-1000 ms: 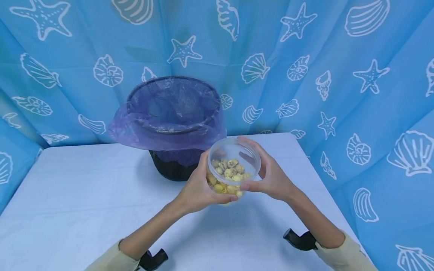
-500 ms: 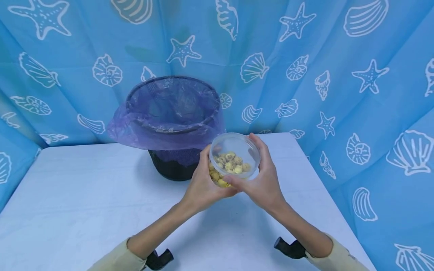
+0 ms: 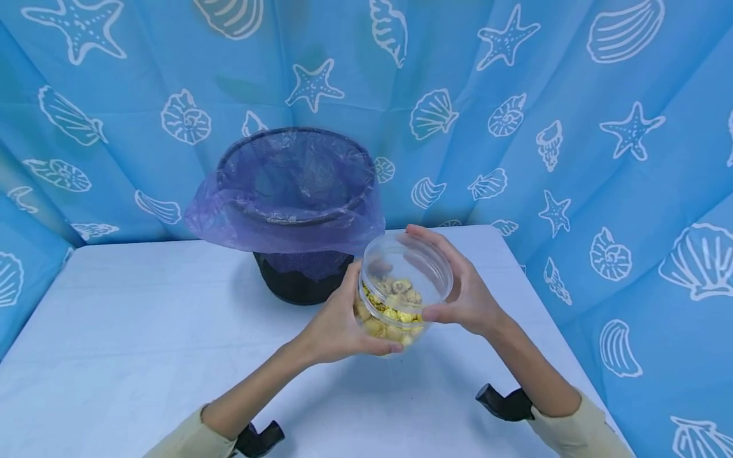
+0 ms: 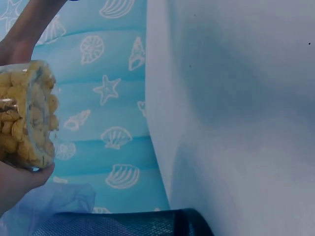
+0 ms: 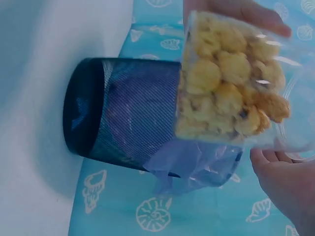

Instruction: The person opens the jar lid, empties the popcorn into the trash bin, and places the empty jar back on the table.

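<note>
A clear plastic jar [image 3: 395, 327] of yellow popcorn is held over the table, its base seen side-on in the left wrist view. My left hand [image 3: 335, 324] grips it from the left, thumb across the front. My right hand [image 3: 466, 289] holds the clear round lid [image 3: 409, 267] at the top, thumb at the front edge and fingers over the far right side. The lid tilts toward the head camera, and popcorn shows through it. In the right wrist view the popcorn [image 5: 226, 78] fills the lower body, with the clear top beyond it.
A black mesh trash bin [image 3: 303, 286] stands at the back of the white table [image 3: 143, 331]. A purple plastic bag [image 3: 286, 229] lines it and hangs over its rim, just behind my left hand. A blue curtain [image 3: 515, 159] printed with white seashells surrounds the table.
My right hand has turned inward round the lid and then back out, with its thumb shifting left and then right. The jar is slightly further right than a second ago.
</note>
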Motion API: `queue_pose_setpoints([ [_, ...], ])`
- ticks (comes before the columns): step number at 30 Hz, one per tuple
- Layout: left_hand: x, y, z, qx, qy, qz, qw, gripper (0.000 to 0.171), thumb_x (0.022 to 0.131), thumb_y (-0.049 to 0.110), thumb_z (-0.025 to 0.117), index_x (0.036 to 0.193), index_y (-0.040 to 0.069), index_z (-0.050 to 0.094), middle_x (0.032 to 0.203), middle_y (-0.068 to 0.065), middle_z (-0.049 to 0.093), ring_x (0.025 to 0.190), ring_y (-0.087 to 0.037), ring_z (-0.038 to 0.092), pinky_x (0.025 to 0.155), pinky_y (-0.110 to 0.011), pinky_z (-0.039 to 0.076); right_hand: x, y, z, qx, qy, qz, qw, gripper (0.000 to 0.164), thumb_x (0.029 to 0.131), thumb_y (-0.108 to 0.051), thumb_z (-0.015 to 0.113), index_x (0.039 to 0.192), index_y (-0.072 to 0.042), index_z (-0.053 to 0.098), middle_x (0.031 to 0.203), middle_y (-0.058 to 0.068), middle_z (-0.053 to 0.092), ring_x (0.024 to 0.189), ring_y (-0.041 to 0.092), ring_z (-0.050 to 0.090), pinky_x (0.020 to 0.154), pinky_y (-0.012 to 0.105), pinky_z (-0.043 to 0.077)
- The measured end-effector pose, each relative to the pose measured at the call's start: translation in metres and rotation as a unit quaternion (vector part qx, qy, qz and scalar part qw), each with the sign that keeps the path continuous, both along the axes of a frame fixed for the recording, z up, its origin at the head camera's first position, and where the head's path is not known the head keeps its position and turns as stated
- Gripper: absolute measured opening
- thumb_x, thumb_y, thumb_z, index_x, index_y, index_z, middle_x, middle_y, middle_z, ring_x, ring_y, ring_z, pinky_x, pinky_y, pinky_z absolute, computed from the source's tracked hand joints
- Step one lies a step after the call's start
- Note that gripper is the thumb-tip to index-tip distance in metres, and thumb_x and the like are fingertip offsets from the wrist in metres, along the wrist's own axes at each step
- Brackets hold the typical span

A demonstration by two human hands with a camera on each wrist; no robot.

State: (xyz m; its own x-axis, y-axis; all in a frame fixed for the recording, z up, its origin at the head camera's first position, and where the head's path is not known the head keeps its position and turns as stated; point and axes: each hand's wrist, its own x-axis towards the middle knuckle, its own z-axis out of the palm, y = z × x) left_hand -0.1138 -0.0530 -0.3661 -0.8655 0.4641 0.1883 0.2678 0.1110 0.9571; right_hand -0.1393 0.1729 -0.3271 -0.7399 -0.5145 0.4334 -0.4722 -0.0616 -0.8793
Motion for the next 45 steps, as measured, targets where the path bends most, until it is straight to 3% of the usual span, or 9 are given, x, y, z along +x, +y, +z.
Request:
queue_pose_setpoints([
  [8,0.004,-0.011,-0.003,-0.001,0.05,0.006,0.9987,0.116,0.065,0.012,0.094,0.153,0.02,0.019,0.15,-0.003,0.038,0.135,-0.02,0.039,0.11,-0.046,0.037,-0.009,0.006,-0.001,-0.074,-0.002,-0.035,0.997,0.103,0.077,-0.049,0.084,0.152,0.0,0.033,0.152,0.012,0.039,0.141,0.03,0.034,0.111,0.034,0.037],
  [13,0.008,-0.023,-0.007,0.006,0.066,0.015,0.9977,0.116,0.065,0.011,0.095,0.152,0.023,0.021,0.151,-0.003,0.039,0.137,-0.017,0.037,0.111,-0.043,0.037,-0.013,0.019,-0.011,-0.076,-0.007,-0.096,0.992,0.096,0.08,-0.044,0.082,0.152,-0.003,0.034,0.154,0.013,0.038,0.142,0.029,0.034,0.112,0.034,0.034],
  [19,0.013,-0.039,-0.009,0.008,0.059,0.024,0.9979,0.118,0.064,0.01,0.095,0.153,0.025,0.02,0.15,0.0,0.039,0.137,-0.017,0.038,0.109,-0.039,0.04,-0.02,0.04,-0.031,-0.035,-0.048,-0.145,0.988,0.085,0.085,-0.022,0.079,0.154,-0.007,0.031,0.157,0.01,0.034,0.144,0.027,0.03,0.11,0.032,0.037],
  [22,0.015,-0.047,-0.009,0.006,0.06,0.029,0.9977,0.118,0.064,0.01,0.095,0.153,0.025,0.019,0.15,-0.001,0.039,0.136,-0.017,0.038,0.108,-0.037,0.041,-0.024,0.05,-0.045,0.015,-0.044,-0.159,0.986,0.084,0.085,-0.011,0.077,0.154,-0.007,0.03,0.158,0.009,0.032,0.145,0.027,0.029,0.109,0.032,0.038],
  [24,0.016,-0.052,-0.009,0.002,0.064,0.035,0.9973,0.118,0.064,0.012,0.095,0.153,0.025,0.02,0.15,-0.003,0.038,0.136,-0.018,0.038,0.108,-0.037,0.042,-0.025,0.055,-0.055,0.06,-0.035,-0.174,0.982,0.086,0.084,-0.008,0.077,0.155,-0.007,0.028,0.159,0.009,0.031,0.145,0.028,0.028,0.111,0.04,0.035],
  [29,0.02,-0.063,-0.008,-0.008,0.077,0.053,0.9956,0.118,0.066,0.015,0.095,0.155,0.027,0.018,0.149,0.0,0.038,0.136,-0.019,0.038,0.105,-0.039,0.044,-0.023,0.061,-0.085,0.174,-0.039,-0.207,0.962,0.091,0.083,-0.02,0.082,0.155,-0.009,0.028,0.159,0.011,0.031,0.146,0.031,0.026,0.112,0.062,0.026],
  [37,0.025,-0.077,-0.003,-0.021,0.081,0.081,0.9931,0.119,0.066,0.017,0.095,0.155,0.029,0.018,0.148,0.003,0.039,0.136,-0.018,0.037,0.108,-0.036,0.04,-0.016,0.063,-0.13,0.284,-0.089,-0.235,0.926,0.096,0.081,-0.033,0.083,0.156,-0.013,0.027,0.159,0.014,0.032,0.145,0.037,0.026,0.109,0.065,0.029],
  [40,0.027,-0.082,-0.003,-0.026,0.084,0.09,0.9921,0.119,0.066,0.017,0.095,0.155,0.029,0.018,0.149,0.003,0.039,0.137,-0.018,0.037,0.109,-0.035,0.039,-0.015,0.065,-0.139,0.309,-0.104,-0.243,0.913,0.097,0.08,-0.034,0.084,0.155,-0.013,0.027,0.159,0.015,0.032,0.145,0.039,0.026,0.106,0.067,0.031],
  [45,0.028,-0.09,-0.003,-0.041,0.086,0.104,0.9901,0.12,0.066,0.017,0.095,0.156,0.03,0.017,0.149,0.003,0.039,0.137,-0.018,0.036,0.11,-0.044,0.037,-0.013,0.068,-0.148,0.342,-0.119,-0.255,0.897,0.1,0.078,-0.041,0.085,0.155,-0.012,0.028,0.158,0.017,0.032,0.144,0.041,0.027,0.104,0.069,0.032],
])
